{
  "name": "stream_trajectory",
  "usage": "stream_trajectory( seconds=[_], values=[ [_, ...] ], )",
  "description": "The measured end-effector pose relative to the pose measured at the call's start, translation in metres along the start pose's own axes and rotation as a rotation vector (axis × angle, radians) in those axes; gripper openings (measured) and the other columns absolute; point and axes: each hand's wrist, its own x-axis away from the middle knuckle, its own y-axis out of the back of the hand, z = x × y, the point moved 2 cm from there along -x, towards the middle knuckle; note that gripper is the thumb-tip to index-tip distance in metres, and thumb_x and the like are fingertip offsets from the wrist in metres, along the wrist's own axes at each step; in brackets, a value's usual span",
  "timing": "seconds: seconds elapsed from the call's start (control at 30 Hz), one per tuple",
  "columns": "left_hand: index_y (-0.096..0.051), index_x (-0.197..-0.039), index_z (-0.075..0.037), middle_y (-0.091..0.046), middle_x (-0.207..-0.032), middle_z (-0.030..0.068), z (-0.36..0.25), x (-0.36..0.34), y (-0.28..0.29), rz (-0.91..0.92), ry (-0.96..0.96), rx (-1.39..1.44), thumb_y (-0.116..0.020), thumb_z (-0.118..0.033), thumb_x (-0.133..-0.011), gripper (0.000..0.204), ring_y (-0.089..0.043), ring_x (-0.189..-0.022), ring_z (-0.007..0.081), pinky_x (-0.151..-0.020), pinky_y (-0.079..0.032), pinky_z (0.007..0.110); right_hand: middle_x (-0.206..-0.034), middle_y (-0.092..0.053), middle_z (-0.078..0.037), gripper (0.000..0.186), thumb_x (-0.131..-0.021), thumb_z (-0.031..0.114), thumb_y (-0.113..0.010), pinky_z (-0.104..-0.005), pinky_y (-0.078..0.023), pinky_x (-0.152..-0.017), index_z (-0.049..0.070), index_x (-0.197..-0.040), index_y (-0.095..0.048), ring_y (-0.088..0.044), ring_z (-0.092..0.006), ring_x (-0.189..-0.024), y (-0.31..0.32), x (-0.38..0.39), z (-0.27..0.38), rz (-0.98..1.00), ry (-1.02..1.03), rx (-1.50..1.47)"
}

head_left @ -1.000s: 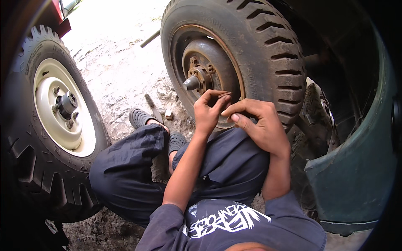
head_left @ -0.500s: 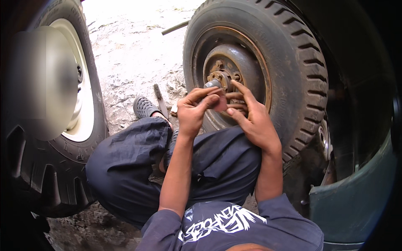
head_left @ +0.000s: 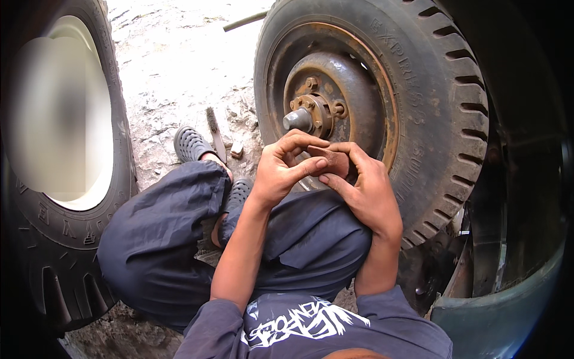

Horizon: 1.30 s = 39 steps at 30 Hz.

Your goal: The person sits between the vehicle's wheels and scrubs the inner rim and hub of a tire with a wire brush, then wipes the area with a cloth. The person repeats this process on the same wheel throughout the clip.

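Observation:
Between my two hands, over my bent knee, is a small reddish-brown sheet that looks like sandpaper [head_left: 335, 163], curved as it is held. My left hand [head_left: 281, 170] pinches its left end between thumb and fingers. The right end is gripped by my right hand [head_left: 369, 190], thumb below and fingers above. Just beyond my hands stands a big truck wheel [head_left: 418, 96] with a rusty rim. From its bolted hub [head_left: 323, 113] a grey spindle end [head_left: 297, 120] sticks out, close past my left fingers but apart from them.
At my left stands another large tyre [head_left: 121, 131] with a cream rim, partly blurred. A wire brush [head_left: 215, 133] and a small block [head_left: 237, 150] lie on the rough ground near my grey clogs [head_left: 192, 145]. A rod [head_left: 245, 21] lies farther off; a green panel [head_left: 496, 320] curves at lower right.
Both hands have come lower and away from the hub, and the sheet is now stretched wider between them. The view has shifted a little, with the spindle end more exposed.

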Motion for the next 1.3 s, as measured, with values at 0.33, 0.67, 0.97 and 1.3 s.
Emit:
stream_trajectory(
  seconds=[0.33,0.67,0.97,1.3],
  values=[
    [-0.074,-0.116,-0.004,-0.069,-0.087,0.0064,0.015,-0.021,0.02,-0.331,-0.046,-0.63,-0.075,-0.001,-0.086,0.03,-0.064,-0.076,0.0123,-0.065,-0.049,0.024,-0.121,-0.068,-0.01,0.072,-0.085,0.012,-0.083,-0.0278,-0.053,-0.082,0.007,-0.149,-0.05,-0.067,-0.0176,-0.105,-0.002,0.003,-0.005,-0.126,-0.207,-0.117],
    [-0.068,-0.132,-0.005,-0.057,-0.142,0.0132,0.066,-0.051,0.005,-0.046,-0.664,-1.538,-0.069,-0.024,-0.085,0.051,-0.052,-0.134,0.0329,-0.112,-0.041,0.049,-0.13,-0.065,-0.012,0.082,-0.087,0.023,-0.082,-0.0275,-0.051,-0.082,0.005,-0.156,-0.042,-0.066,-0.0181,-0.111,0.0,0.003,-0.009,0.085,-0.144,-0.153],
    [-0.054,-0.144,0.007,-0.037,-0.163,0.0231,0.082,-0.046,-0.015,0.062,-0.519,-1.825,-0.053,-0.039,-0.09,0.071,-0.025,-0.157,0.0353,-0.127,-0.017,0.057,-0.129,-0.067,-0.011,0.075,-0.085,0.021,-0.081,-0.0275,-0.051,-0.081,0.005,-0.152,-0.049,-0.066,-0.0176,-0.107,0.003,0.006,-0.01,0.118,-0.081,-0.107],
    [-0.049,-0.155,-0.009,-0.026,-0.169,0.02,0.08,-0.018,-0.015,0.348,-0.481,-1.971,-0.042,-0.053,-0.097,0.072,-0.015,-0.159,0.0378,-0.129,-0.01,0.059,-0.134,-0.064,-0.022,0.067,-0.089,0.027,-0.079,-0.0398,-0.053,-0.095,0.003,-0.146,-0.054,-0.067,-0.0341,-0.117,0.006,0.002,-0.008,0.162,0.011,-0.076]
  ],
)
